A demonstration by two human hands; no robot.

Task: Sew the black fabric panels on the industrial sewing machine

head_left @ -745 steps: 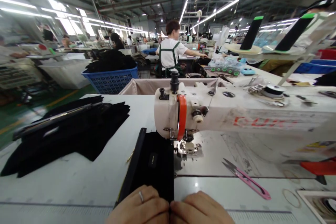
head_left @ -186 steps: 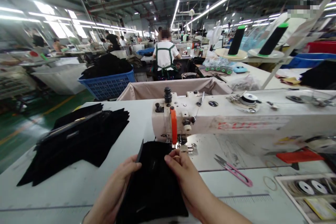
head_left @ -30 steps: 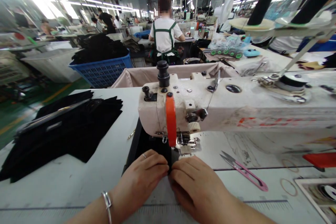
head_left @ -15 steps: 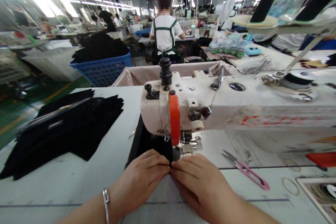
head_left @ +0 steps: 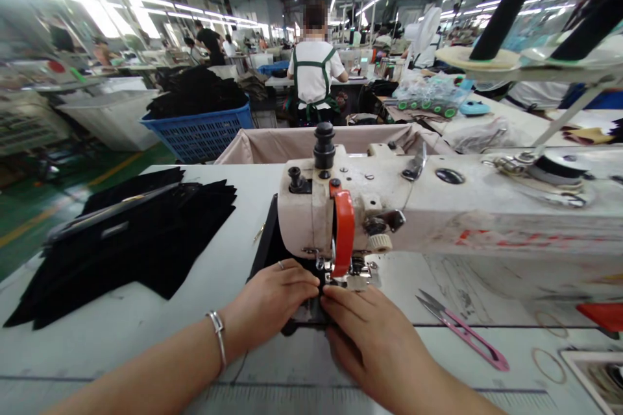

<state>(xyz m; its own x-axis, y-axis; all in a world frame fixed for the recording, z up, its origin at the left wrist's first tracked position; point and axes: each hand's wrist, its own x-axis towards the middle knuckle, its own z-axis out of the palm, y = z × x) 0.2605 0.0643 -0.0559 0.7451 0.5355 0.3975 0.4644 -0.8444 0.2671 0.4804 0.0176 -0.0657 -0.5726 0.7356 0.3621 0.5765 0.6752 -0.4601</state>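
In the head view, apparently at the step of guiding black cloth [head_left: 265, 240] along under the foot [head_left: 357, 283] of the machine [head_left: 428, 185]. With the cloth lying on the table [head_left: 238, 285], beneath the machine's head and out past its left end, partly hidden by that head and by both hands. Holding the left hand [head_left: 280, 295] narrow, with fingers drawn together and tips on the cloth just in front of the machine's head. Holding the right hand [head_left: 370, 321] narrow too, with tips just beside the left's, close to the foot. Impossible to tell whether pinching the cloth or only pressing it. Left of the machine, well apart from the hands, a black pile [head_left: 131, 240]; in front of its arm, snips [head_left: 464, 331], untouched. Next, by the look of it, calls for keeping the edge straight and flat up to the foot, with even pressure and fingertips clear of the needle.
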